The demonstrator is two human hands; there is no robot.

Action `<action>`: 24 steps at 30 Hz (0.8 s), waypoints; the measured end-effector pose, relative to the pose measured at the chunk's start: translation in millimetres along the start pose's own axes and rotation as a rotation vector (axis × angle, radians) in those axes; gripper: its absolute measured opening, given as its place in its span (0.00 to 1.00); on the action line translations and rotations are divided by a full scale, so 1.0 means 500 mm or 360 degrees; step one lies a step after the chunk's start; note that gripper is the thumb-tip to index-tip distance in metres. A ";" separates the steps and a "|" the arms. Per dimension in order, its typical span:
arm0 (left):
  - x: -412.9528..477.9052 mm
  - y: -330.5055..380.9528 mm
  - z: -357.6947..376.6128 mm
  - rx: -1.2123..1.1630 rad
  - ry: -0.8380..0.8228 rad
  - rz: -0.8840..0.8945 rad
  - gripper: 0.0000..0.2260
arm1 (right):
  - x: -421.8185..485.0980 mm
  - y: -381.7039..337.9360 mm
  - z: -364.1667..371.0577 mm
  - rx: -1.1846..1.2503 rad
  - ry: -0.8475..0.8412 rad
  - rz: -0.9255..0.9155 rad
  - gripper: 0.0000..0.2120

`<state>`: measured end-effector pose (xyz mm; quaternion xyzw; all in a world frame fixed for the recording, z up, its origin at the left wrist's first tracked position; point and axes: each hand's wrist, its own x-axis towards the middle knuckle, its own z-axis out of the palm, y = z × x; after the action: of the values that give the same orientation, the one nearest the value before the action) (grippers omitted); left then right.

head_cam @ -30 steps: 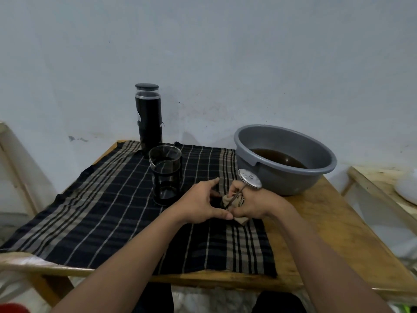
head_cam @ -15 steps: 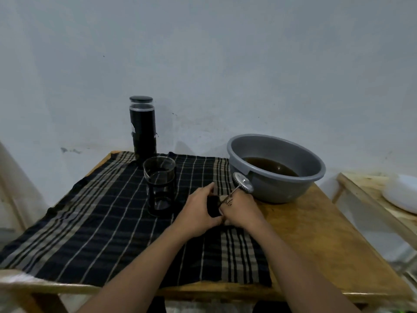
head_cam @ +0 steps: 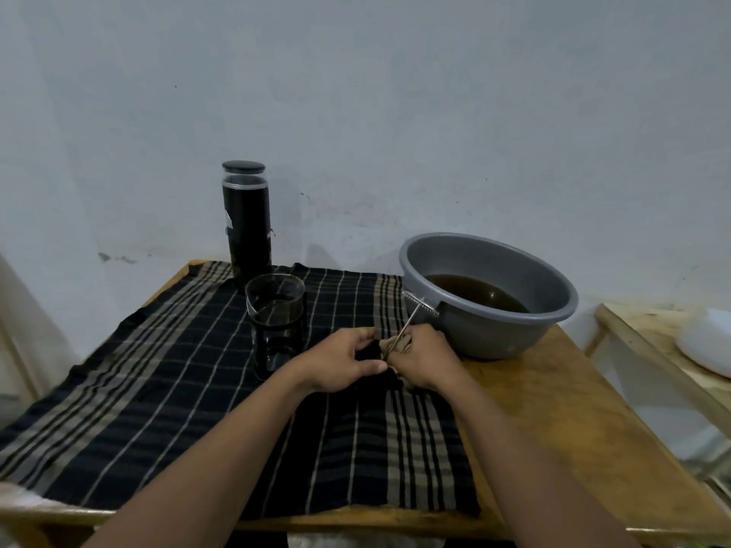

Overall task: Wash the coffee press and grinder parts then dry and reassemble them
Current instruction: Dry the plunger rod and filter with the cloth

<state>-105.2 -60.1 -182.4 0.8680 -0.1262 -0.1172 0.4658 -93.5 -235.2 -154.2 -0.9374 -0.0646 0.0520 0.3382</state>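
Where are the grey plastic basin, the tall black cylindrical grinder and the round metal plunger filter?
Grey plastic basin (head_cam: 490, 334): head view, outer front wall.
Tall black cylindrical grinder (head_cam: 248, 235): head view, mid-body.
Round metal plunger filter (head_cam: 420, 303): head view, disc edge.

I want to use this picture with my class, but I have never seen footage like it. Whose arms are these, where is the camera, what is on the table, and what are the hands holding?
The camera sits on a person's head, looking forward and down, so the two bare arms are the wearer's own; there is no machine. A wooden table is partly covered by a dark plaid cloth. On the cloth stand a tall black grinder and a glass coffee press beaker. To the right is a grey basin of brown water. The left hand and right hand meet over the cloth, holding the press's plunger: a thin rod with a round mesh filter on top, with a fold of fabric bunched around its lower end.
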 end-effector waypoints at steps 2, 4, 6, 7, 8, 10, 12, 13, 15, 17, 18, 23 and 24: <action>-0.003 0.005 0.014 0.0223 -0.0027 0.0018 0.41 | 0.000 -0.004 -0.004 -0.0117 -0.0013 0.0040 0.06; -0.007 0.010 0.038 0.0415 0.0096 0.0042 0.46 | -0.008 -0.010 -0.004 -0.0266 -0.0042 0.0033 0.09; -0.011 0.013 0.054 0.0455 0.0327 0.0086 0.43 | -0.015 -0.012 -0.007 -0.0355 -0.0064 -0.0002 0.08; -0.012 0.011 0.062 0.0440 0.0397 0.0111 0.43 | -0.019 -0.008 -0.014 -0.0364 -0.0095 -0.0027 0.06; -0.012 0.009 0.063 0.0412 0.0428 0.0132 0.45 | -0.023 -0.006 -0.026 -0.0349 -0.0132 -0.0065 0.05; -0.008 0.002 0.066 0.0308 0.0432 0.0153 0.48 | -0.030 -0.001 -0.050 -0.0305 -0.0253 -0.0095 0.04; -0.003 -0.001 0.077 0.0273 0.0363 0.0153 0.55 | -0.033 0.002 -0.055 -0.0309 -0.0274 -0.0071 0.05; -0.003 0.003 0.086 0.0286 0.0328 0.0142 0.59 | -0.034 0.001 -0.049 -0.0338 -0.0238 -0.0055 0.05; 0.007 0.003 0.096 0.0268 0.0363 0.0079 0.66 | -0.026 0.000 -0.033 -0.0393 -0.0149 -0.0046 0.07; 0.011 -0.005 0.093 0.0183 0.0434 0.0043 0.66 | -0.021 0.002 -0.031 -0.0325 -0.0169 -0.0054 0.08; 0.012 -0.008 0.089 0.0133 0.0427 0.0043 0.65 | -0.021 0.001 -0.038 -0.0289 -0.0209 -0.0072 0.08; 0.020 -0.011 0.052 -0.0004 0.0149 -0.0081 0.62 | -0.019 -0.005 -0.049 -0.0388 -0.0180 -0.0159 0.09; 0.022 -0.007 0.043 -0.0013 0.0086 -0.0094 0.58 | -0.018 -0.004 -0.037 -0.0358 -0.0105 -0.0126 0.09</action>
<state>-101.3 -78.3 -197.8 0.8723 -0.0875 -0.1079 0.4689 -100.0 -246.8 -138.4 -0.9639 -0.1179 0.0620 0.2304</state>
